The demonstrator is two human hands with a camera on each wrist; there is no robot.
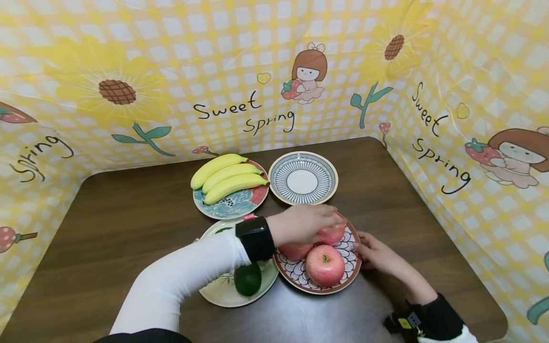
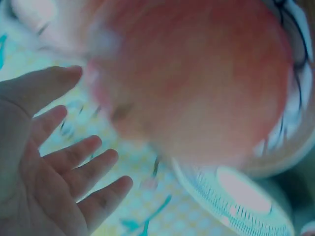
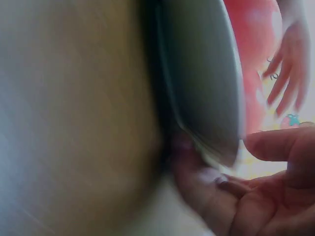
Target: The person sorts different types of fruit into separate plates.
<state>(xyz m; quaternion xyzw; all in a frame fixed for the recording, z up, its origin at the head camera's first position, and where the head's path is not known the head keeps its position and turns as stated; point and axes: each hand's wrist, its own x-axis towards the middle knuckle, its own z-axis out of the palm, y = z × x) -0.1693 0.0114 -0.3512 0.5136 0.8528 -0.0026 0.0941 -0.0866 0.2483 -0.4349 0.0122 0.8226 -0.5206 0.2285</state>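
My right hand (image 1: 381,257) pinches the right rim of a brown-edged plate (image 1: 352,274) with a petal pattern, thumb on top and fingers beneath, as the right wrist view shows. On that plate lie three apples: a front apple (image 1: 325,266), a rear apple (image 1: 333,233) and a left apple (image 1: 295,250). Reaching across from the left, my left hand (image 1: 304,223) hovers over the rear and left apples and partly covers them. In the left wrist view its fingers (image 2: 88,174) are spread, beside a large, blurred apple (image 2: 197,83).
Under my left forearm stands a pale green plate (image 1: 227,301) with an avocado (image 1: 248,279). Behind it, three bananas (image 1: 233,178) lie on a blue and red plate (image 1: 231,207). A striped plate (image 1: 302,182) stands at the back. Yellow checked cloth (image 1: 240,57) walls the table (image 1: 128,214).
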